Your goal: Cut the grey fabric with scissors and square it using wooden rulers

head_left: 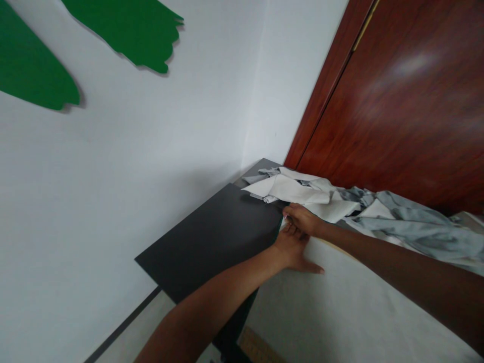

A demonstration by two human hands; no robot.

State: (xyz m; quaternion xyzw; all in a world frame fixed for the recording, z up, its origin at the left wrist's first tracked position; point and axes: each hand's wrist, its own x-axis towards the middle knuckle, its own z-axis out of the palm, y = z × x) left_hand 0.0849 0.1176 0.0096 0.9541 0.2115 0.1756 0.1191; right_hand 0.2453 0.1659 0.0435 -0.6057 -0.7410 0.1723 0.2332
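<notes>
My right hand [301, 219] is closed in a pinch at the edge of a flat black panel [212, 232]. A small pale bit shows at its fingertips, too small to name. Just below, my left hand [293, 250] touches or overlaps the right one. Its thumb sticks out to the right, while its fingers are bent and partly hidden under the right hand. Right behind the hands lie crumpled white pieces [295, 189], cloth or paper, along the panel's far end.
Grey-blue crumpled cloth [419, 222] runs along the foot of a dark red wooden door [408, 111]. A white wall [170, 126] with green cut-out shapes [132, 33] rises on the left. Pale floor [340, 307] lies below my arms, with a brown piece [259, 345] at the bottom.
</notes>
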